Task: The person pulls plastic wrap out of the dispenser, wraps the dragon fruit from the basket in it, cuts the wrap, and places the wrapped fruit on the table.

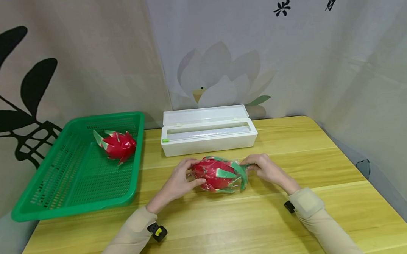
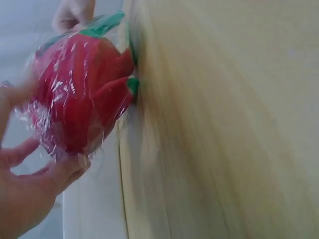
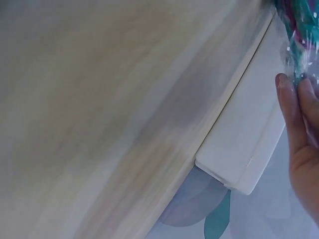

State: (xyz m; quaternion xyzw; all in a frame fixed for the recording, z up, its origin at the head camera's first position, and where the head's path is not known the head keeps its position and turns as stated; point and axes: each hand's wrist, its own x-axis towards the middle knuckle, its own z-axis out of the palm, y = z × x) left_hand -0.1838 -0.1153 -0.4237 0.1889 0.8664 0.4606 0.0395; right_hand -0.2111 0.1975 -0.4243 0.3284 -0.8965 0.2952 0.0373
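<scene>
A red dragon fruit [image 1: 213, 174] with green leaf tips, covered in clear plastic wrap, is between the two hands above the wooden table. My left hand [image 1: 178, 182] grips its rounded left end, with thumb in front and fingers behind. In the left wrist view the crinkled wrap shines on the dragon fruit [image 2: 79, 94], close to the left fingertips [image 2: 75, 167]. At the leafy right end, my right hand [image 1: 265, 169] pinches the wrap and leaf tips. The right wrist view shows the right fingers [image 3: 291, 109] touching the wrapped green tips [image 3: 299, 45].
A white cling-film box [image 1: 209, 143] with its lid raised stands behind the fruit, a film roll inside. On the left is a green plastic basket [image 1: 81, 208] holding another dragon fruit [image 1: 120, 147]. A printed curtain [image 1: 119, 70] hangs behind the wooden table [image 1: 228, 232].
</scene>
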